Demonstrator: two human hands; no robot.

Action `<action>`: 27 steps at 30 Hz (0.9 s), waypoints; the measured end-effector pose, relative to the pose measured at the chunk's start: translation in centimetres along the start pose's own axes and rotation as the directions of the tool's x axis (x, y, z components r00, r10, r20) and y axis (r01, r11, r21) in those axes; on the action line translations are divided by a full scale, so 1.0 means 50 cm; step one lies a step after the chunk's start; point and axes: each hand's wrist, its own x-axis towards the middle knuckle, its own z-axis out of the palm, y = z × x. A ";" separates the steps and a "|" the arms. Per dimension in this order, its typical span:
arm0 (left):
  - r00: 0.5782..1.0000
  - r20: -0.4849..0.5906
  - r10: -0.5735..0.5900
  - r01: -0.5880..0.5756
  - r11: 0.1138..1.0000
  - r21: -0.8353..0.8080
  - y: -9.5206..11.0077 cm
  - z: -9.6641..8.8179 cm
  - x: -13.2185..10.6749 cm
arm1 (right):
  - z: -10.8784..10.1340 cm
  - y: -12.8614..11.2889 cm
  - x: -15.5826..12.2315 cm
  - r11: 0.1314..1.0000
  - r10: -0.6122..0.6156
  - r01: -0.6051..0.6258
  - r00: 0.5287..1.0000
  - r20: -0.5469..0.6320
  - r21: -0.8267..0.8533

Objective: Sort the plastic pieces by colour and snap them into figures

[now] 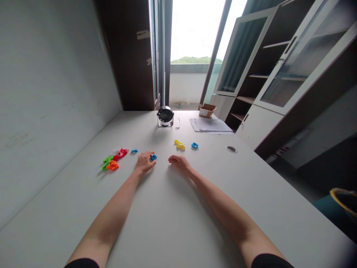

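While the left hand (145,163) rests curled fingers (150,154) on a blue plastic piece (153,157) — grip unclear — the empty, loosely curled right hand (180,163) lies on a white desk (156,219), beside a red-green-orange plastic heap (113,160), cabinets (281,67) and window (195,33) beyond.

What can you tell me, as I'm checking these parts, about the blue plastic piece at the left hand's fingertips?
The small blue plastic piece is bright, glossy and chunky; its exact shape is too small to make out. It lies on the white table at the fingertips of the left hand, which appear to touch it.
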 end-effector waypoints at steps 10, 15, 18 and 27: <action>0.988 0.139 0.068 -0.031 0.967 -0.253 0.055 0.010 -0.018 | 0.015 -0.014 -0.015 0.991 -0.061 0.055 0.997 -0.045 -0.121; 0.983 0.182 0.027 0.051 0.909 -0.414 0.063 0.007 -0.016 | 0.003 -0.023 -0.017 0.990 -0.087 0.086 0.996 -0.005 -0.109; 0.979 0.190 0.068 0.059 0.806 -0.589 0.074 0.027 -0.018 | -0.007 -0.025 -0.017 0.986 -0.134 0.136 0.991 0.027 -0.095; 0.973 0.219 0.074 0.129 0.614 -0.778 0.078 0.061 -0.010 | -0.020 -0.050 -0.021 0.967 -0.223 0.219 0.975 -0.017 -0.127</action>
